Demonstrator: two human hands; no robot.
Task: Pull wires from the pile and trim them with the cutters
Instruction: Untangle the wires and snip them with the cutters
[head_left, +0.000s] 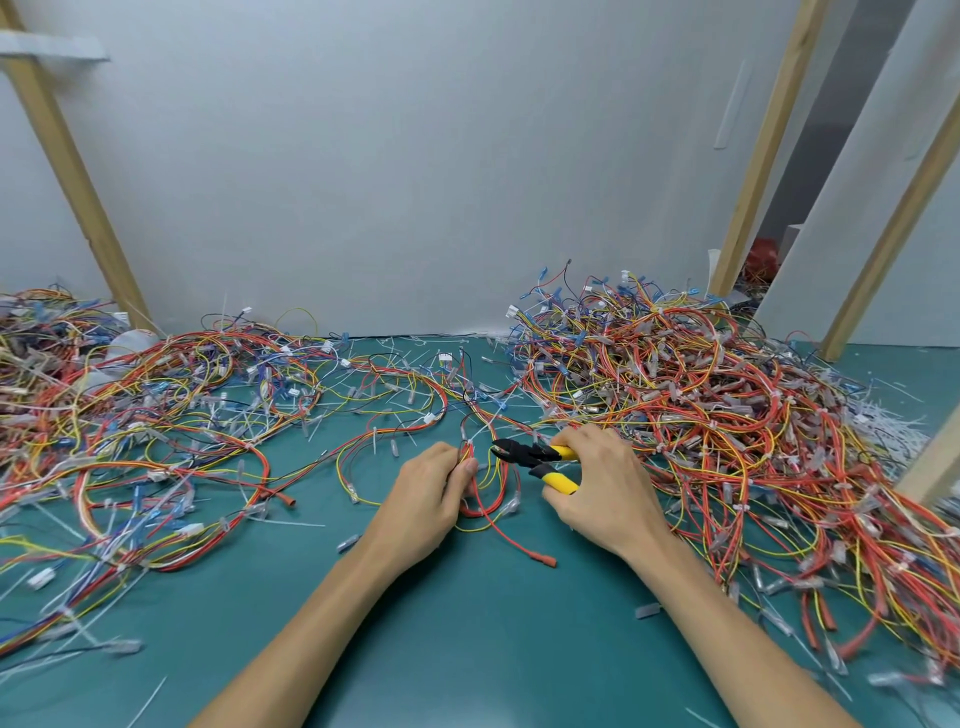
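**Wire Trimming Station: Hand and Tool Positions**

**Markings.** Any print on the cutters (537, 460) or on the connectors was too small to read.

**Left hand.** The left hand (428, 491) lay at centre frame, low over the green counter (467, 634). Its thumb and fingers were curled and pinched a small wire bundle (485, 501) of red, yellow and orange strands. The bundle looped down onto the counter just right of the hand. One red strand trailed toward the lower centre and ended in a red terminal (550, 562).

**Right hand.** The right hand (602, 483) was just right of the bundle, its fingers wrapped around the yellow handles of the cutters. The handles were spread apart. The black head pointed left at the bundle with its jaws slightly apart, close to the strands. Whether the blades touched a strand could not be determined.

**Stock.** The main pile (701, 395) of tangled wires filled the right of the frame, banked against the white wall (415, 156). A flatter spread of wires (130, 410) covered the left of the counter. White strip offcuts (883, 421) lay at the right edge. Wooden posts stood at upper left (67, 171) and upper right (769, 145).
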